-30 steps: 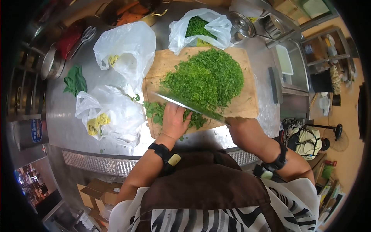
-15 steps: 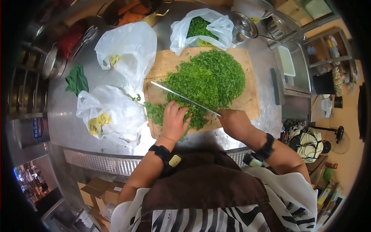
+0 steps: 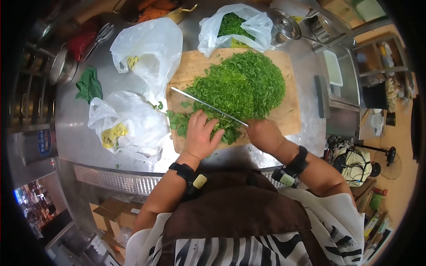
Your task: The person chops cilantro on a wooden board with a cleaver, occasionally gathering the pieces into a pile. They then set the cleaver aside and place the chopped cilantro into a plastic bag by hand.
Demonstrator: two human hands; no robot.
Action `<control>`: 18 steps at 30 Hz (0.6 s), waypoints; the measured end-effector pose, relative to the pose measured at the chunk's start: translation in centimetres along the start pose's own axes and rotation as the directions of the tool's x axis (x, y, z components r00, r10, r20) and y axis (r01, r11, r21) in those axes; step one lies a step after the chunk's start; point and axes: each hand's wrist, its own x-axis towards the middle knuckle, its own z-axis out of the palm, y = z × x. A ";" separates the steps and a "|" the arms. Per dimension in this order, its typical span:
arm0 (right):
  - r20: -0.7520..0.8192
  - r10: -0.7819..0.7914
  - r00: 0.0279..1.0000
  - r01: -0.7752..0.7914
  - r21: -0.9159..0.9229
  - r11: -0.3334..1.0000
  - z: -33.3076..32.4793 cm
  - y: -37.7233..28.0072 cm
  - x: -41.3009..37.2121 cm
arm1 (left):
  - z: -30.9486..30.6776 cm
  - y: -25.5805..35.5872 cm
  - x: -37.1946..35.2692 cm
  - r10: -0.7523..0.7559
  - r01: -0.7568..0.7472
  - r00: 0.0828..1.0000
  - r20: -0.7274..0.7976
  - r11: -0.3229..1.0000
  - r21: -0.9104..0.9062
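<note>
My right hand is closed round the handle of a kitchen knife. Its long blade slants up and left across the wooden cutting board. Just below the blade, my left hand grips a bunch of uncut cilantro, fingers curled over it; the stems under the fingers are hidden. Beyond the blade a big mound of chopped cilantro covers much of the board.
White plastic bags lie left of the board on the steel counter. Another bag at the back holds chopped greens. Dark green leaves lie far left. A pot with orange pieces and a lidded pan stand behind.
The knife has shifted slightly left along the bunch, and my right hand with it. My left hand stays on the cilantro, its thumb a little further out. The whole view has tilted slightly.
</note>
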 end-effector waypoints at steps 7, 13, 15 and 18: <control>0.020 0.005 1.000 -0.004 -0.086 0.996 -5.5 -2.4 -4.5 | 1.4 -1.0 -0.7 0.003 -0.003 0.999 -0.034 1.000 -0.003; 0.063 -0.013 0.998 0.019 -0.098 0.995 -6.0 -2.6 -5.9 | 1.7 -0.8 -0.8 -0.100 0.099 0.995 -0.022 0.995 -0.027; 0.076 -0.003 0.997 0.009 -0.078 0.997 -3.7 -1.6 -4.2 | 1.4 -0.5 -0.2 -0.045 0.044 0.997 -0.062 0.999 -0.008; 0.059 -0.024 0.998 0.030 -0.092 0.995 0.3 0.0 -0.9 | 1.6 -0.6 -0.2 -0.025 0.023 0.998 -0.051 0.999 -0.032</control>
